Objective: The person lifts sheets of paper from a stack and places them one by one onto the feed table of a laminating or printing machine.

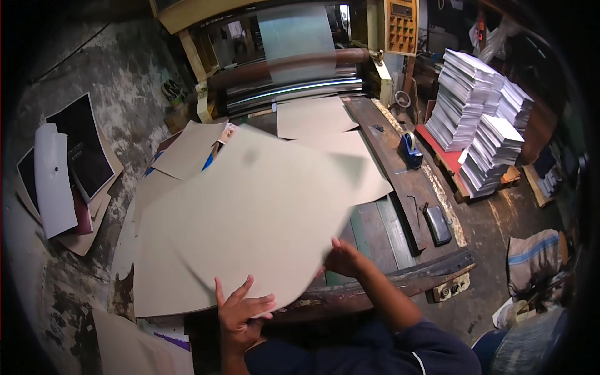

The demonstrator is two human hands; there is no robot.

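Observation:
A large beige paperboard sheet (269, 206) is raised and tilted over the feed table, its edges slightly blurred. At its near corner my left hand (240, 312) grips the edge, some fingers spread over the top face. My right hand (345, 257) holds the right edge, its fingertips partly hidden behind the board. Under the raised sheet, more beige board (156, 275) lies to the left. Beyond it, two beige sheets (315, 117) lie in line on the table, the farther one reaching the rollers.
Ahead stands a machine with shiny rollers (297, 90), clear film (297, 44) and a control panel (400, 26). A blue tape dispenser (410, 150) and a dark case (437, 225) rest on the table's right side. Paper stacks (465, 100) stand at right; dark printed sheets (87, 147) lean at left.

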